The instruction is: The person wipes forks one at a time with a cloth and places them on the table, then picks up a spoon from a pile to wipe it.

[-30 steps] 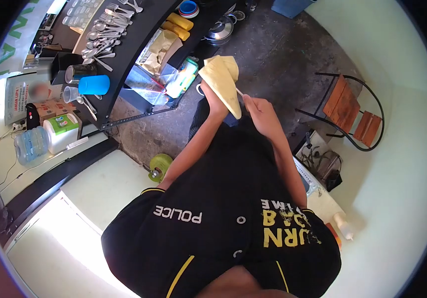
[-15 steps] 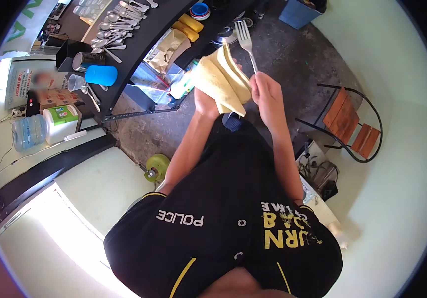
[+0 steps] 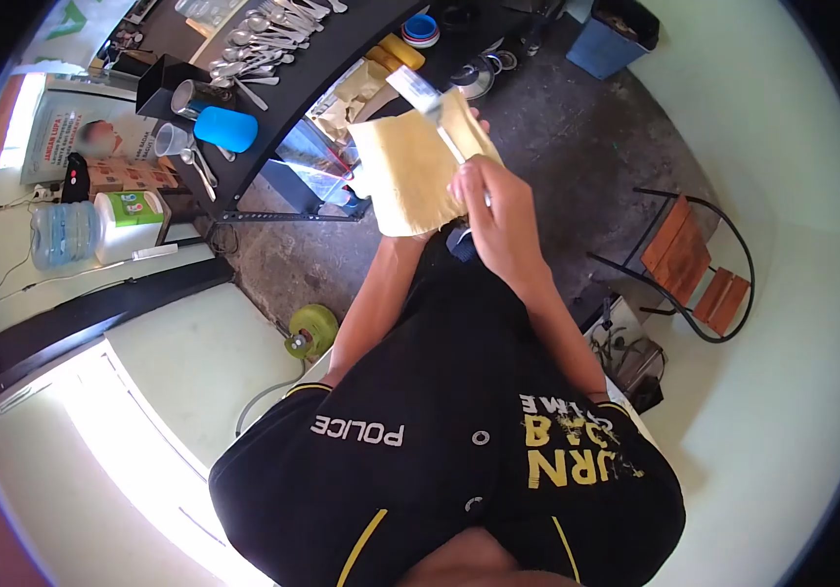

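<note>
A fork point(image 3: 414, 90), smeared by motion, lies slanted across a pale yellow cloth point(image 3: 402, 176), its head up and to the left. My right hand point(image 3: 500, 210) is closed round the fork's handle. The cloth is spread over my left hand point(image 3: 418, 238), which supports it from beneath. Only the base of that hand and some fingertips at the cloth's far right edge show; the rest is hidden.
A black counter point(image 3: 293, 103) on the left carries many spoons and forks point(image 3: 264, 39), a blue cup point(image 3: 225, 128) and a clear plastic cup point(image 3: 172, 139). A wooden chair point(image 3: 679, 249) stands right, a blue bin point(image 3: 611, 44) far right, a green gas cylinder point(image 3: 312, 330) lower left.
The fork has swung left from upright beside the cloth to lying over it. My right hand has moved left and slightly down. The cloth is opened out flatter.
</note>
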`<state>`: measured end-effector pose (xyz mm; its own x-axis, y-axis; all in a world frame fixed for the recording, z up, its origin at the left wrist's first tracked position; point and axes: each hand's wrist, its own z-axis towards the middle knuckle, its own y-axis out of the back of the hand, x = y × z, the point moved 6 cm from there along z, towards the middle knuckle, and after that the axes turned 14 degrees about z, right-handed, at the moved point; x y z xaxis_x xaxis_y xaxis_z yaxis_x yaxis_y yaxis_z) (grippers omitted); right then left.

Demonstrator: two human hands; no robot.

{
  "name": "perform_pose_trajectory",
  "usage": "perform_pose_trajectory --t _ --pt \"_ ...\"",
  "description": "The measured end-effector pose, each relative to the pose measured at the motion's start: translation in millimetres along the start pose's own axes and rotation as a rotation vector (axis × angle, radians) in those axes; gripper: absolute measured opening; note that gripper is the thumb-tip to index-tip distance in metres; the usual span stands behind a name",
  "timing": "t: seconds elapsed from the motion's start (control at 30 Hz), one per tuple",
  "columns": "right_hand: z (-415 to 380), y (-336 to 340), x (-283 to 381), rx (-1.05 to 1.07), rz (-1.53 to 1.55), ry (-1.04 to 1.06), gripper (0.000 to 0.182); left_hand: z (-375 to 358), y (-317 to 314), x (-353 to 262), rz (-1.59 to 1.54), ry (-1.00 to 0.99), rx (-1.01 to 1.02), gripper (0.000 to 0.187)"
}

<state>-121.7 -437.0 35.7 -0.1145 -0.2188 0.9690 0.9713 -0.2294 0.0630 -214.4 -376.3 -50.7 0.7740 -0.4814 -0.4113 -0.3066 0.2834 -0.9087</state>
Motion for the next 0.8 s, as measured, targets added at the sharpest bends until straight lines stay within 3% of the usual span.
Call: perform_pose_trajectory --t 0.07,0.17,0.27,0.47,0.5,0.57,0.67,0.7,0.8 --pt "-0.3 -8.7 -8.5 0.045 0.014 -0.151 0.035 1.2 -7.1 3.7 -0.071 0.057 0.037 0.076" --pt "6.6 -11.4 -19.9 0.003 -0.038 -0.285 0.04 -5.7 -21.7 3.4 0.296 0.019 0.001 0.077" --pt "5.7 -15.7 -37.8 0.057 -0.428 -0.103 0.039 -9.7 -3.2 13.7 0.459 0.004 -0.023 0.075" --pt "-3.8 -4.1 -41.5 0.278 -0.358 -0.151 0.036 -24.1 46.8 31.1 0.434 -0.033 -0.147 0.064" --pt "-7.8 7.1 -42.4 0.166 -0.319 -0.153 0.034 -26.8 57.0 30.1 0.534 -0.077 -0.178 0.059" --pt "-19.6 28.3 -50.9 -0.057 -0.241 -0.155 0.034 -18.0 76.3 18.2 0.5 -0.133 -0.012 0.056" --pt "-9.2 38.4 -72.9 -0.144 0.353 -0.194 0.044 -20.1 61.4 14.0 0.613 -0.092 -0.027 0.052" --pt "-10.2 32.3 -73.0 -0.052 0.678 -0.362 0.054 -18.9 55.9 17.3 0.701 -0.04 -0.061 0.052" --pt "-5.7 23.0 -67.0 0.08 0.977 -0.457 0.063 -18.2 31.0 35.6 0.975 0.188 -0.055 0.056"
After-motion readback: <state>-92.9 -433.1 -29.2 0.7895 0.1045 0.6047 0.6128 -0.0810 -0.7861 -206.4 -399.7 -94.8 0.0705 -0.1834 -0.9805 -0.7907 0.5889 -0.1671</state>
